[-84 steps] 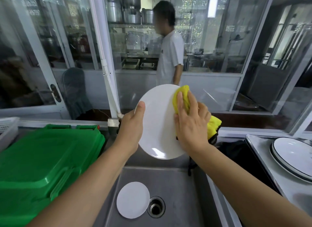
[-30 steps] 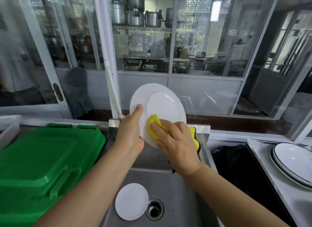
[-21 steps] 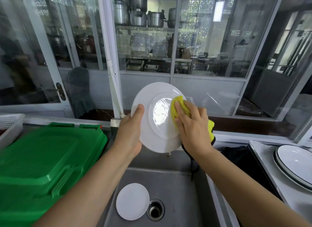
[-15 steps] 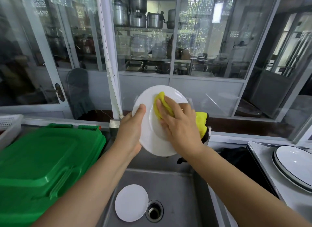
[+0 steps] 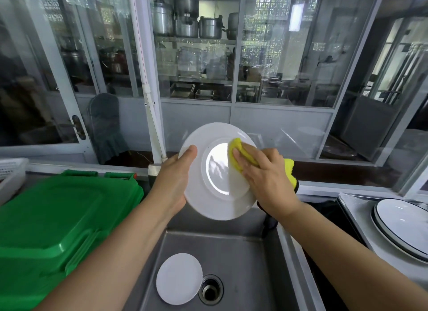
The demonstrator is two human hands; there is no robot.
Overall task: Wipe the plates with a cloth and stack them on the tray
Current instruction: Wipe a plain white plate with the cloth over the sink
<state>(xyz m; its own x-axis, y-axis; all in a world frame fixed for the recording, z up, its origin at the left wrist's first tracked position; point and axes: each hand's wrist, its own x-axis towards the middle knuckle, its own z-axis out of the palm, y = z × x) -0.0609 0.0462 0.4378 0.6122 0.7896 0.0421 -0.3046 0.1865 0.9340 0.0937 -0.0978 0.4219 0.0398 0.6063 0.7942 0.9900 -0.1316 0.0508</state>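
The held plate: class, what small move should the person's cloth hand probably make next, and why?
Probably sweep the yellow cloth down and across the plate. The right hand presses it only at the upper right, and the left hand holds the plate tilted over the sink.

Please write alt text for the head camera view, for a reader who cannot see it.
A left hand holds a white plate upright over a steel sink while the right hand presses a yellow cloth on it. A small white plate lies in the sink; dark-rimmed plates are stacked at right.
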